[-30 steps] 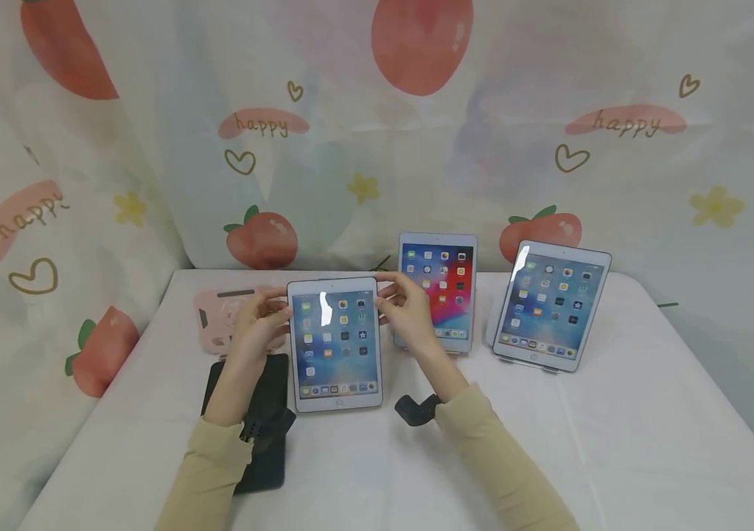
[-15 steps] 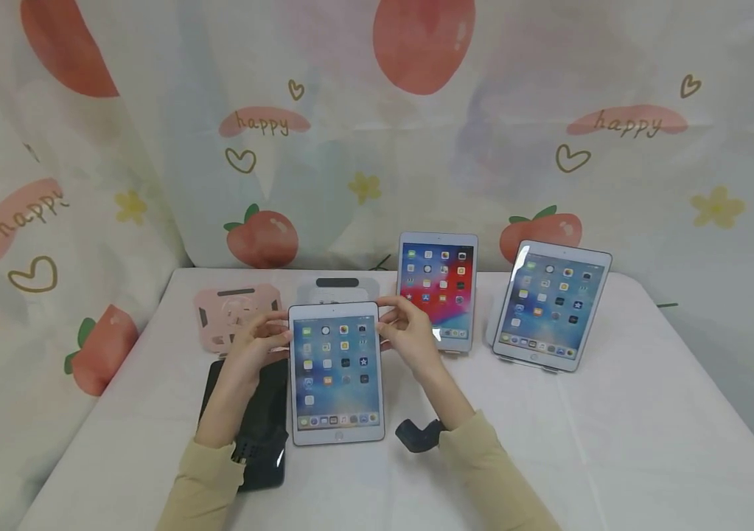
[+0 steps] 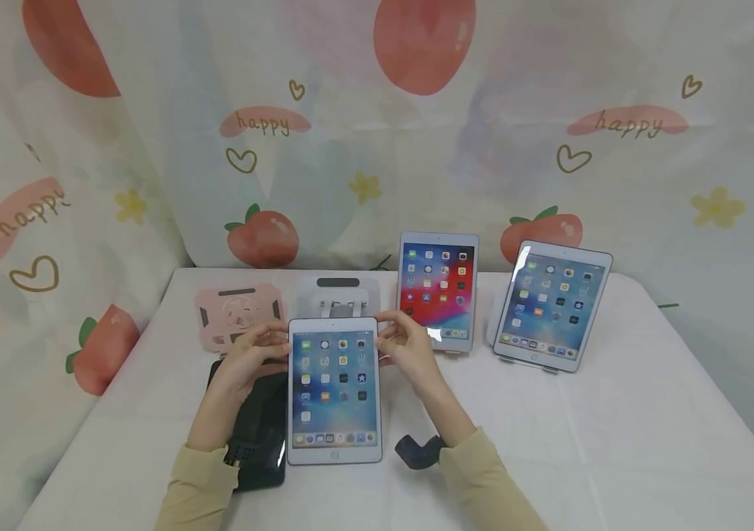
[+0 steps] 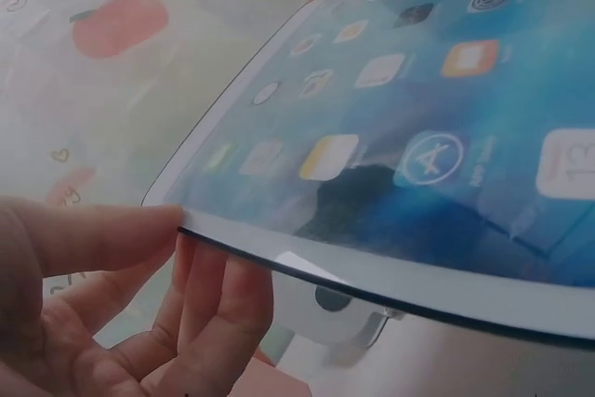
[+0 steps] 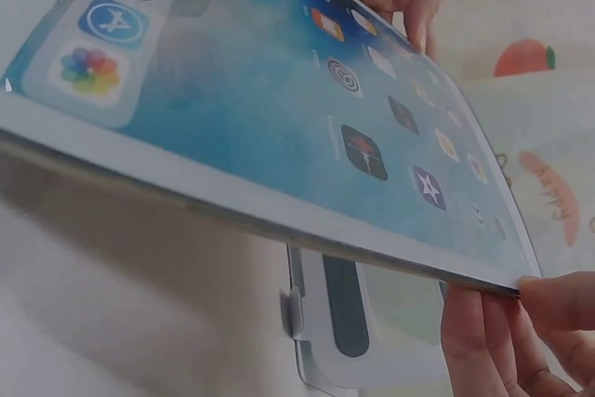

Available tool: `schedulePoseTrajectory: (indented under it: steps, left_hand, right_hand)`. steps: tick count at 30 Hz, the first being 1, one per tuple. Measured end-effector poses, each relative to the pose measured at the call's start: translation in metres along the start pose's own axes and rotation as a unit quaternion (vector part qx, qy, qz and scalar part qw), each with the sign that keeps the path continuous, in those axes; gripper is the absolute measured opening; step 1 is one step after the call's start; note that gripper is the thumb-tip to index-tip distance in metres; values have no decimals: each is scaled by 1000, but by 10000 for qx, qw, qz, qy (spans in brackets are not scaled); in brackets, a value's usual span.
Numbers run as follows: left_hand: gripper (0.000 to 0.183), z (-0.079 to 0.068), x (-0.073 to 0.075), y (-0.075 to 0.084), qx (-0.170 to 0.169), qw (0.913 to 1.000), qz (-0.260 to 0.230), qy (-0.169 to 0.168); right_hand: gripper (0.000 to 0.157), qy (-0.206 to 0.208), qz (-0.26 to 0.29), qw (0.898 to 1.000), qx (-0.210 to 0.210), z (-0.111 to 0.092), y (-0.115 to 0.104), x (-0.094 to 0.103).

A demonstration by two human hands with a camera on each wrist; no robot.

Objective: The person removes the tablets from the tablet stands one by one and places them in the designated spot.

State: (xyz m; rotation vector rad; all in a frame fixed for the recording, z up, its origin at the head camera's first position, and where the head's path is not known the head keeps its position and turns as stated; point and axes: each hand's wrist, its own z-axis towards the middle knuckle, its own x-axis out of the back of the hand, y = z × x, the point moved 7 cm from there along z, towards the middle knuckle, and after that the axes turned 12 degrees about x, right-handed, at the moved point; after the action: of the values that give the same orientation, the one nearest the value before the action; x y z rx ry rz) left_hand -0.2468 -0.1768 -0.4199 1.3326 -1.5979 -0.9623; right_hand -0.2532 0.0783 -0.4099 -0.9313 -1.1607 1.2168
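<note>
A white-framed tablet [image 3: 333, 391], its screen lit with app icons, is held between both hands. My left hand [image 3: 247, 361] pinches its upper left edge, thumb on the front and fingers behind, as the left wrist view also shows. On the upper right edge, my right hand [image 3: 410, 350] grips it the same way. Just behind the tablet stands a white tablet stand [image 3: 339, 282] with a dark pad on top; its lower part is hidden. In the right wrist view the stand [image 5: 381, 304] shows below the tablet's raised edge.
A pink stand [image 3: 217, 310] is at the back left. In front of it lies a black tablet [image 3: 260, 435], partly under my left forearm. Two more lit tablets lean on stands: one with a red and blue screen [image 3: 438, 295], another [image 3: 552, 306] farther right.
Both hands have drawn the tablet down toward the table's front, away from the white stand, which was hidden behind it and now shows. The other tablets have not moved.
</note>
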Motion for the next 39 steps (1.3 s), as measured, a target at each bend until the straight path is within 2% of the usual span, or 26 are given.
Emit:
schedulePoseTrajectory:
  steps: [6,9,17,24,29,35,39]
  left_hand:
    - [39,4,-3,-3,6,9996,221,-152]
    - [38,5,-3,-5,38,9995,305,-98]
    - [38,9,-4,-14,381,9982,459,-43]
    - [40,12,-5,-17,374,9963,721,-294]
    - [38,14,-7,-19,462,9960,723,-261]
    - [35,16,-5,-29,751,9933,873,-125]
    - [37,18,-9,-31,752,9925,939,-214]
  right_hand:
    - [35,-9,-14,10000,-77,-2,5,0]
    - [35,-63,-1,9999,-95,-3,7,-1]
    - [36,-134,-76,9995,-294,-7,20,-3]
    - [36,-163,-236,9987,-422,-7,27,-8]
    - [35,-169,-318,9986,-396,-4,28,-8]
    - [32,-439,-470,9966,-519,-10,34,-14]
    - [33,-467,-647,9956,-492,-11,37,-13]
